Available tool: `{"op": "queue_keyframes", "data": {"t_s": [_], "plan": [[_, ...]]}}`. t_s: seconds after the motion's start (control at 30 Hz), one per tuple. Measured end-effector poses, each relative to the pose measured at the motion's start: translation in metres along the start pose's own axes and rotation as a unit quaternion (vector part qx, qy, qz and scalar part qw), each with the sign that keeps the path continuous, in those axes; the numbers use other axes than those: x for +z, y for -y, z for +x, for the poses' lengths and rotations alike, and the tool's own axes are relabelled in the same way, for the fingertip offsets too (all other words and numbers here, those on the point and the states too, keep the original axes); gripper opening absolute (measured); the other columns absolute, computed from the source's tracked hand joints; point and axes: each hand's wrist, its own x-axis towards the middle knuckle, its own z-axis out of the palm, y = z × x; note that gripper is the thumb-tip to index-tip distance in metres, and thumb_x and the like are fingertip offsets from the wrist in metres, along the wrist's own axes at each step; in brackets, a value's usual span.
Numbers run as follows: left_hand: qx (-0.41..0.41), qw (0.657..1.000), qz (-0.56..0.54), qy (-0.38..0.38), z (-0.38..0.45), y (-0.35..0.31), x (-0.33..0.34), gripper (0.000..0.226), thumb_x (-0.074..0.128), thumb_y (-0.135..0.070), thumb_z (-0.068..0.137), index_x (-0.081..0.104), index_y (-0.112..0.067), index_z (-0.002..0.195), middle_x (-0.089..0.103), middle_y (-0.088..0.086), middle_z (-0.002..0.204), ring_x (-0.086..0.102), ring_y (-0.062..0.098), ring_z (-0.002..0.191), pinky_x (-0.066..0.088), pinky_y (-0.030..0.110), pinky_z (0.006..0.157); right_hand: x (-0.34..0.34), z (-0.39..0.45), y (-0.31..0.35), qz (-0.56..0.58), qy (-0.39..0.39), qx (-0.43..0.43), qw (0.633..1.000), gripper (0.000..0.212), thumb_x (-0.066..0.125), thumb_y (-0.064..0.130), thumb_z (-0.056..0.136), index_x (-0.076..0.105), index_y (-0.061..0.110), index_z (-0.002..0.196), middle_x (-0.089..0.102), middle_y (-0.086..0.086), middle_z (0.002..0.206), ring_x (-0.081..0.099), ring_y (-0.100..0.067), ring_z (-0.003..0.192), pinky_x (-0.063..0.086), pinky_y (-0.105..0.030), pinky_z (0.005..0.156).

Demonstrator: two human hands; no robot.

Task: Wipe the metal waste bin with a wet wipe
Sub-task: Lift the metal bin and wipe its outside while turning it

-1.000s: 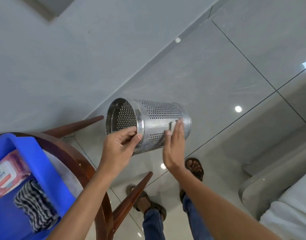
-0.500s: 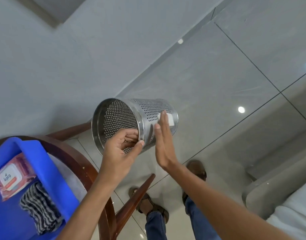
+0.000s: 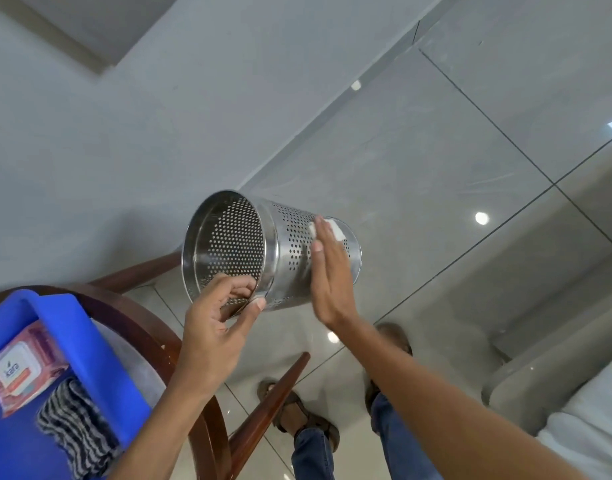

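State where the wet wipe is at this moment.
In the head view, the wet wipe sits centre frame, pressed under the right hand against the outside of the metal bin.

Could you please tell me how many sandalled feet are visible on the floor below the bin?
2. One sandalled foot is at bottom centre beside the wooden chair leg; the other is further right, mostly hidden behind the right forearm. No others show.

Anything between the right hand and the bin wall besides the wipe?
Nothing visible. The right hand lies flat on the bin, wipe under its fingertips; the left hand grips the rim.
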Motion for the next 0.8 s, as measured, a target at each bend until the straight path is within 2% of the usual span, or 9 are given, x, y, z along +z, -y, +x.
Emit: {"op": "queue_keyframes", "data": {"t_s": [0.13, 0.3, 0.43, 0.5, 0.57, 0.63, 0.7, 0.73, 0.8], "plan": [[-0.004, 0.999, -0.043, 0.004, -0.011, -0.01, 0.005, 0.028, 0.078, -0.017, 0.091, 0.075, -0.033, 0.114, 0.068, -0.007, 0.103, 0.075, 0.014, 0.101, 0.06, 0.011, 0.091, -0.029, 0.02, -0.042, -0.003, -0.05, 0.116, 0.992, 0.069, 0.023, 0.056, 0.116, 0.055, 0.015, 0.161, 0.061, -0.008, 0.162, 0.052, -0.025, 0.153, 0.037, -0.056, 0.131], [-0.025, 0.997, -0.05, 0.06, -0.014, -0.022, 0.005, 0.027, 0.078, -0.008, 0.093, 0.074, -0.029, 0.11, 0.068, -0.001, 0.101, 0.075, 0.018, 0.097, 0.061, 0.015, 0.087, -0.039, 0.018, -0.057, 0.109, -0.056, 0.227, 0.966, 0.067, 0.049, 0.059, 0.109, 0.052, 0.022, 0.165, 0.053, 0.0, 0.171, 0.046, -0.022, 0.162, 0.032, -0.053, 0.136], [-0.005, 0.99, -0.012, 0.141, -0.009, -0.034, -0.003, 0.049, 0.075, 0.012, 0.09, 0.065, -0.031, 0.111, 0.065, -0.008, 0.106, 0.074, 0.018, 0.101, 0.062, 0.018, 0.089, -0.038, 0.007, -0.052, 0.133, -0.092, 0.22, 0.962, 0.071, 0.056, 0.061, 0.103, 0.057, 0.023, 0.162, 0.057, 0.001, 0.168, 0.051, -0.021, 0.158, 0.037, -0.052, 0.134], [0.004, 0.988, -0.007, 0.155, -0.006, -0.043, -0.001, 0.055, 0.077, 0.009, 0.089, 0.064, -0.033, 0.123, 0.071, -0.009, 0.112, 0.076, 0.016, 0.108, 0.064, 0.02, 0.091, -0.037, 0.001, -0.051, 0.123, -0.106, 0.207, 0.965, 0.071, 0.052, 0.062, 0.104, 0.057, 0.021, 0.162, 0.058, 0.0, 0.166, 0.051, -0.022, 0.157, 0.038, -0.053, 0.133], [-0.002, 0.99, -0.01, 0.14, -0.002, -0.051, 0.005, 0.058, 0.079, -0.012, 0.096, 0.057, -0.033, 0.146, 0.077, -0.008, 0.108, 0.078, 0.011, 0.104, 0.063, 0.017, 0.089, -0.036, -0.002, -0.051, 0.1, -0.114, 0.192, 0.97, 0.071, 0.046, 0.061, 0.105, 0.056, 0.02, 0.162, 0.06, -0.003, 0.164, 0.05, -0.026, 0.157, 0.04, -0.057, 0.131], [-0.028, 0.996, -0.01, 0.087, 0.006, -0.057, 0.011, 0.056, 0.071, -0.034, 0.099, 0.055, -0.028, 0.153, 0.077, -0.001, 0.092, 0.078, 0.011, 0.086, 0.065, 0.022, 0.079, -0.038, -0.002, -0.053, 0.077, -0.106, 0.172, 0.976, 0.072, 0.043, 0.062, 0.104, 0.058, 0.019, 0.159, 0.063, -0.005, 0.16, 0.053, -0.03, 0.153, 0.043, -0.059, 0.127], [-0.072, 0.997, -0.018, 0.022, 0.012, -0.06, 0.018, 0.037, 0.066, -0.04, 0.102, 0.069, -0.026, 0.136, 0.075, 0.008, 0.086, 0.076, 0.022, 0.08, 0.068, 0.035, 0.075, -0.041, -0.003, -0.056, 0.066, -0.09, 0.154, 0.982, 0.073, 0.043, 0.064, 0.102, 0.059, 0.019, 0.158, 0.064, -0.006, 0.159, 0.052, -0.031, 0.152, 0.043, -0.059, 0.127], [-0.092, 0.995, -0.027, -0.009, 0.015, -0.06, 0.02, 0.026, 0.067, -0.038, 0.102, 0.074, -0.027, 0.125, 0.076, 0.009, 0.088, 0.077, 0.025, 0.084, 0.069, 0.035, 0.077, -0.042, -0.004, -0.058, 0.058, -0.084, 0.149, 0.983, 0.075, 0.044, 0.065, 0.102, 0.057, 0.02, 0.16, 0.061, -0.004, 0.162, 0.05, -0.029, 0.154, 0.041, -0.057, 0.129], [-0.123, 0.989, -0.066, -0.051, 0.018, -0.056, 0.024, 0.01, 0.072, -0.029, 0.102, 0.078, -0.028, 0.11, 0.081, 0.002, 0.096, 0.08, 0.016, 0.091, 0.067, 0.026, 0.078, -0.044, -0.008, -0.061, 0.043, -0.079, 0.154, 0.984, 0.074, 0.046, 0.064, 0.103, 0.052, 0.024, 0.165, 0.053, 0.0, 0.17, 0.042, -0.024, 0.16, 0.034, -0.05, 0.134]]}}
